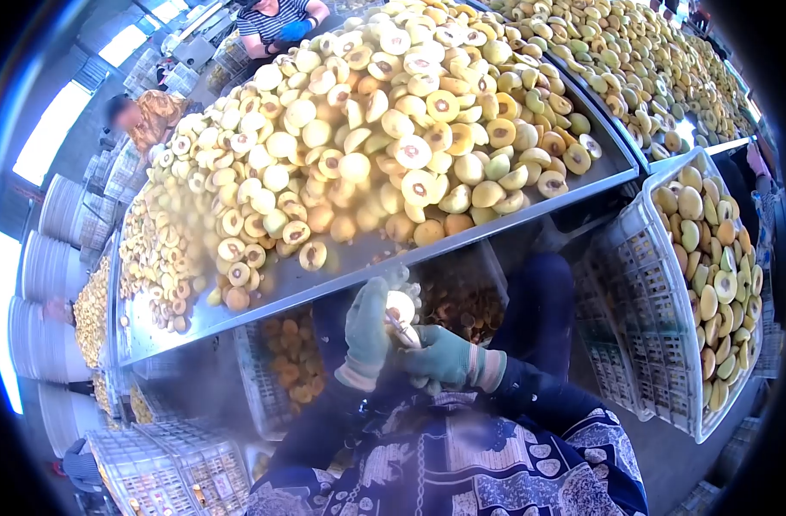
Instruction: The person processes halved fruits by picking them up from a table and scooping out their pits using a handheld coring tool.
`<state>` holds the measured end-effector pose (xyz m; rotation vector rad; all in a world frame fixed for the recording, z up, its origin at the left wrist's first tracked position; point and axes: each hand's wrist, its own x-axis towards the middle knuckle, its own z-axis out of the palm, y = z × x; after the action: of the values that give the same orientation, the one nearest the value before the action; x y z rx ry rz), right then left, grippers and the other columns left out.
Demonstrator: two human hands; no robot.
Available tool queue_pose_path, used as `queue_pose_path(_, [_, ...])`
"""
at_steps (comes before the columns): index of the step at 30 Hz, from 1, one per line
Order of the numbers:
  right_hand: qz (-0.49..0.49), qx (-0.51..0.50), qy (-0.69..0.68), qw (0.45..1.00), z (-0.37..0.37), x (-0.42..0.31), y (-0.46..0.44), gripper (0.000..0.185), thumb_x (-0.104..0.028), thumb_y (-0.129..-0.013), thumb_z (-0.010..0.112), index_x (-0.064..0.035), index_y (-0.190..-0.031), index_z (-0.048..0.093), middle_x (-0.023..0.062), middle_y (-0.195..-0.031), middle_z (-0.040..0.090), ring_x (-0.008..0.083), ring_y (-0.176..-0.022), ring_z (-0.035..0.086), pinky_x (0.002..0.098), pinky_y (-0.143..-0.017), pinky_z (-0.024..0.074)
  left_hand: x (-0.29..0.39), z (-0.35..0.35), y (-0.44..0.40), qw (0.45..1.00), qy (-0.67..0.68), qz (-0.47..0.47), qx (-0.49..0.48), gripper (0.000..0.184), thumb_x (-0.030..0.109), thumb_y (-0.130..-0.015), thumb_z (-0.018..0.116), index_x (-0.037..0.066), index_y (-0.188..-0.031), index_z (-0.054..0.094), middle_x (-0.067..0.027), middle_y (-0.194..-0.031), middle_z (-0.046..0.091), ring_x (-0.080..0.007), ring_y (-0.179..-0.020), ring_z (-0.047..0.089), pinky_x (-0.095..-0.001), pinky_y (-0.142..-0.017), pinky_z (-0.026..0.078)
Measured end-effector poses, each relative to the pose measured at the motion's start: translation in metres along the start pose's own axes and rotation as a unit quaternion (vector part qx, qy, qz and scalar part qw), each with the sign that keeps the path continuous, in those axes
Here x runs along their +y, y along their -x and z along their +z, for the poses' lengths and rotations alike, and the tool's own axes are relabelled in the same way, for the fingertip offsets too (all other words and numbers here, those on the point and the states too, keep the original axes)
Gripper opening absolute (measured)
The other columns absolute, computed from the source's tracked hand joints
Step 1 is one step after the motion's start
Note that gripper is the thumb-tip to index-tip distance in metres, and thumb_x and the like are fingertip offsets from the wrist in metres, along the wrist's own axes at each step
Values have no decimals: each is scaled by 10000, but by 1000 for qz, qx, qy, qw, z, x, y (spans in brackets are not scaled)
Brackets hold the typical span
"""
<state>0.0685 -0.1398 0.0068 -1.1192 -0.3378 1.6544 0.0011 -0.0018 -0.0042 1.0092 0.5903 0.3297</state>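
In a pale green glove, my left hand point(367, 331) is closed around a cut fruit half point(400, 307), whose pale face points up. My right hand point(447, 357), gloved too, is wrapped round a small metal tool point(402, 330) whose tip touches the fruit. Both hands are close together over my lap, just below the front edge of a metal table point(341, 284). A large heap of halved yellow fruit point(354, 168) covers much of that table, some halves showing brown centres.
A white crate of fruit halves point(698, 344) stands at the right. Crates with fruit pieces point(298, 357) sit below the table. Empty-looking crates point(178, 464) are at lower left, stacked white tubs point(53, 340) at far left. Two people point(264, 26) work across the table.
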Motion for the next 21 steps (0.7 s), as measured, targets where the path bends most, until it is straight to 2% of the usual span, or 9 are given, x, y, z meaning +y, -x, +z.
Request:
queue_pose_path(1, [0, -25, -42, 999, -2, 2, 0, 232, -195, -891, 627, -55, -1074, 598, 37, -800, 630, 77, -611, 541, 215, -535, 447, -3, 0, 1, 999, -45, 23, -4, 531, 430, -979, 433, -23, -1232, 544, -166, -996, 657, -226, -826, 654, -333, -725, 563])
queue_pose_path(4, [8, -108, -179, 978, -6, 2, 2, 182, -136, -888, 618, -15, -1023, 598, 34, -758, 615, 62, -545, 511, 180, -485, 424, -5, 6, 4, 997, -60, 58, 3, 520, 435, -979, 426, 6, -1249, 542, -166, -1047, 642, -235, -857, 652, -331, -732, 563])
queue_pose_path(5, [17, -136, -236, 962, -6, -1, 6, 175, -122, -890, 610, 0, -1015, 598, 32, -746, 612, 62, -537, 511, 170, -477, 421, 0, 10, 7, 999, 8, 40, -5, 384, 274, -968, 478, 1, -1223, 567, -135, -1030, 640, -194, -848, 625, -295, -708, 542])
queue_pose_path(6, [24, -163, -291, 942, -7, -4, 8, 168, -107, -891, 602, 16, -1007, 598, 30, -734, 609, 62, -528, 511, 160, -468, 417, 4, 13, 9, 999, 16, 35, -10, 389, 279, -968, 478, 5, -1231, 561, -134, -1028, 639, -195, -851, 625, -297, -714, 541])
queue_pose_path(10, [3, -379, -448, 810, -15, 26, -17, 261, -148, -975, 456, 74, -985, 592, -17, -585, 518, 64, -390, 432, 180, -331, 343, 11, 25, 13, 999, 36, 20, 8, 401, 291, -968, 476, 23, -1259, 540, -138, -1036, 634, -203, -869, 626, -306, -733, 540])
queue_pose_path(11, [-3, -376, -445, 813, -17, 28, -18, 275, -154, -981, 440, 76, -994, 590, -22, -571, 505, 61, -380, 422, 184, -323, 337, 11, 28, 13, 999, 39, 18, 21, 401, 291, -969, 475, 28, -1265, 536, -139, -1043, 633, -207, -875, 627, -308, -737, 540])
queue_pose_path(14, [-17, -368, -442, 818, -15, 29, -17, 318, -173, -1000, 393, 82, -1019, 583, -34, -527, 467, 51, -350, 389, 197, -299, 320, 0, 12, 5, 1000, -7, 4, -19, 575, 490, -944, 458, 103, -1369, 432, -162, -1152, 592, -260, -985, 620, -368, -821, 540])
queue_pose_path(17, [-40, -409, -509, 756, -7, 32, -21, 309, -156, -990, 404, 113, -1072, 531, -67, -456, 411, 32, -285, 324, 191, -269, 293, 5, 21, 7, 1000, 11, 20, -8, 556, 459, -942, 480, 114, -1375, 426, -155, -1146, 595, -261, -990, 618, -376, -822, 540])
queue_pose_path(21, [-60, -447, -525, 722, -4, 33, -23, 302, -161, -984, 421, 109, -1072, 524, -67, -453, 411, 43, -281, 323, 196, -268, 283, 4, 34, 6, 995, 74, 58, 34, 356, 287, -956, 537, 44, -1212, 579, -117, -984, 652, -188, -843, 637, -304, -691, 545])
